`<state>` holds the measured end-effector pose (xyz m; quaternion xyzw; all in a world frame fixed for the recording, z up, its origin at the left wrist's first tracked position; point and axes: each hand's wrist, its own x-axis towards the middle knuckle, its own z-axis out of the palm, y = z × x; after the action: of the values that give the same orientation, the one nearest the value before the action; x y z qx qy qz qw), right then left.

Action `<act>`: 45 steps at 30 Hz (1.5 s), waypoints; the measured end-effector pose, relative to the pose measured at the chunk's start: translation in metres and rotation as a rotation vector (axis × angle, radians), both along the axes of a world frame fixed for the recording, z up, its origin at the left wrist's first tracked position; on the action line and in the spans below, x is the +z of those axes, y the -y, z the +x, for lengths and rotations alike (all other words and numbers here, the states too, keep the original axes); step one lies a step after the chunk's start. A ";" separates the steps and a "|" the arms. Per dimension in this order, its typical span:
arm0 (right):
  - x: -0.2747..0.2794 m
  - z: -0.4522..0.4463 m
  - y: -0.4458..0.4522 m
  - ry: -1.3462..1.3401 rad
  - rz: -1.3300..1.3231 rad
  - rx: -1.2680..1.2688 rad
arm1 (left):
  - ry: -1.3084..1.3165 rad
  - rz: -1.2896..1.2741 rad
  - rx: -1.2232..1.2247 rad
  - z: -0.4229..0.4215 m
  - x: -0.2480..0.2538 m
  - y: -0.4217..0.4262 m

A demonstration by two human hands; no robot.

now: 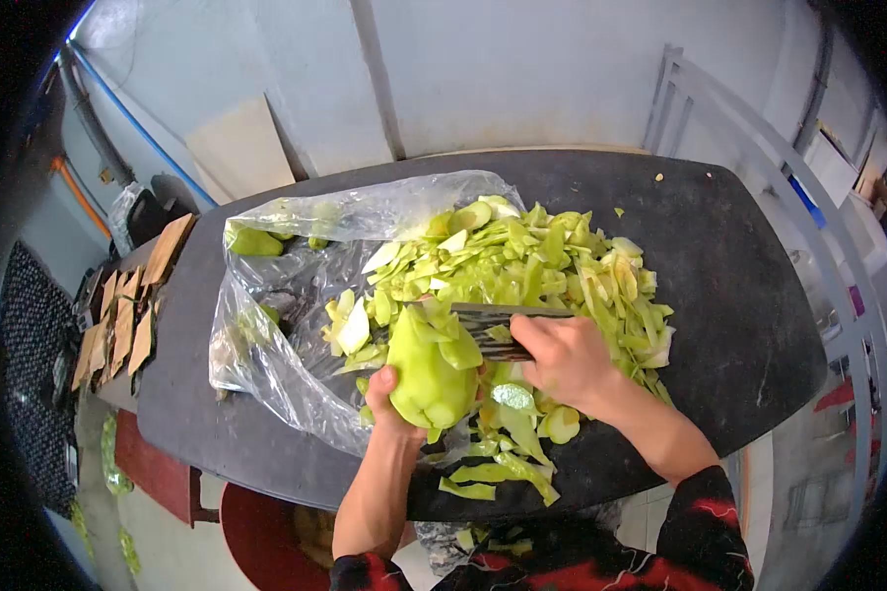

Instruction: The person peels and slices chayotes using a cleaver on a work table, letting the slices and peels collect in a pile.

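A: The left hand (392,410) cups the fruit (432,384) over the dark table's (734,295) near half, thumb on its left side!
B: And the right hand (567,360)?
A: Fingers curled snugly round the knife (475,317), at the fruit's far right!
B: Peels (522,261) heaped beyond, clear bag (340,222) left!
A: Pale wall (512,69) far side, railing (759,123) right, red tub (248,542) near left!

Both arms reach in, and here are the two grips side by side!
The left grip (388,408) is cupped, thumb up, fingers mostly hidden, its bare left forearm (373,492) rising from below; over to the right grip (570,364), fingers curled in tight (a compact fist, this one), right forearm (660,426) slanting in from lower right.
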<state>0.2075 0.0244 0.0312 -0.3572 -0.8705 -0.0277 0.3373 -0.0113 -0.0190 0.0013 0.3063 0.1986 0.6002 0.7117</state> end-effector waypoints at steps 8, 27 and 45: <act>0.008 0.006 0.001 0.070 -0.200 -0.131 | 0.142 0.107 -0.027 0.002 -0.003 -0.004; -0.013 -0.027 0.027 0.100 0.498 0.182 | 0.404 -0.236 0.212 0.010 -0.001 -0.007; -0.016 -0.035 0.032 0.107 0.539 0.215 | 0.475 -0.292 0.166 0.014 0.000 0.000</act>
<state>0.1723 -0.0074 0.0151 -0.1584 -0.8813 -0.2408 0.3745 0.0025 -0.0190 0.0011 0.0342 0.1351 0.6763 0.7233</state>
